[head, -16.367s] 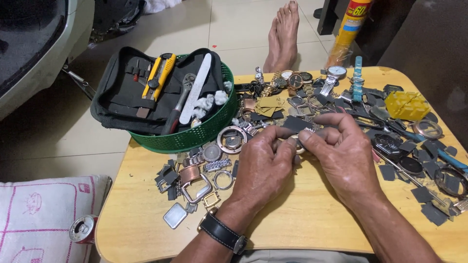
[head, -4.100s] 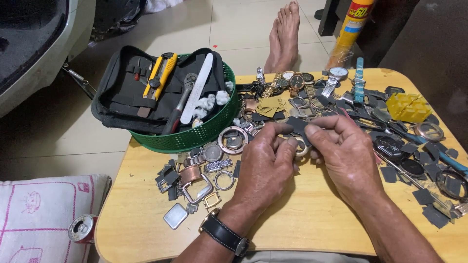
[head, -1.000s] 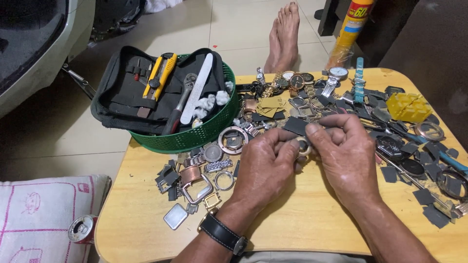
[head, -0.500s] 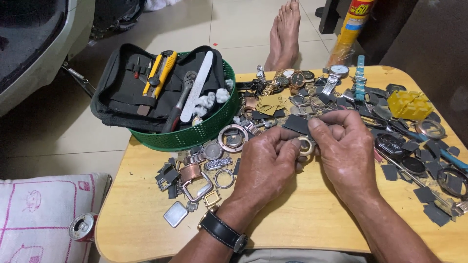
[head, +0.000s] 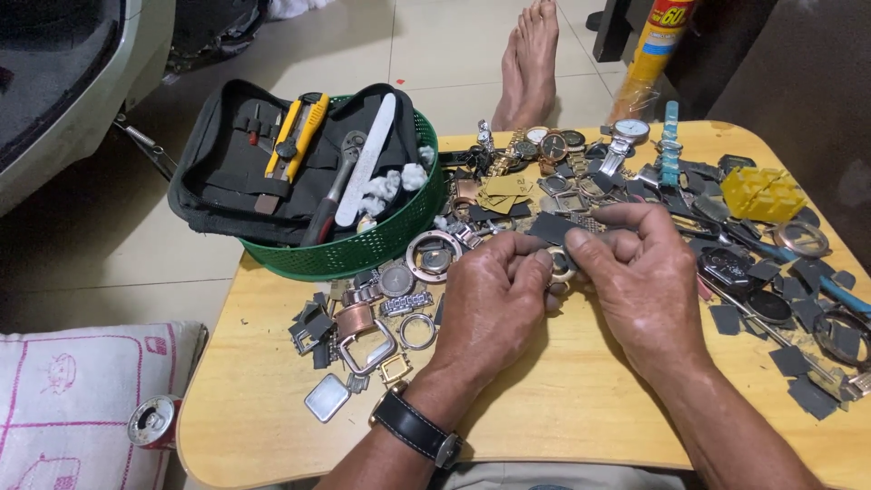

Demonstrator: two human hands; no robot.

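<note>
Your left hand (head: 494,299) and right hand (head: 640,272) meet over the middle of the wooden desk (head: 562,408), knuckles up, with the fingers of both curled in and pinched on a small round watch case (head: 560,265) held between them. Only a sliver of its pale metal rim shows between the fingertips (the rest is hidden by your thumbs), and it sits just above the desk, at the near edge of the spread of parts.

A black wristwatch (head: 415,426) is strapped to your left wrist. Just left of that hand lie loose bezels and cases: a copper-coloured square frame (head: 363,336), a plain ring (head: 417,331) and a larger round case (head: 434,256). Beyond your fingers, a heap of watches and straps runs along the far side of the desk, with a yellow plastic block (head: 767,192) near the right end. A green basket (head: 363,249) stands on the far left corner, carrying an open black tool pouch (head: 236,172) with a yellow utility knife (head: 295,136). A crushed can (head: 154,422) rests on a cushion beside the desk.
</note>
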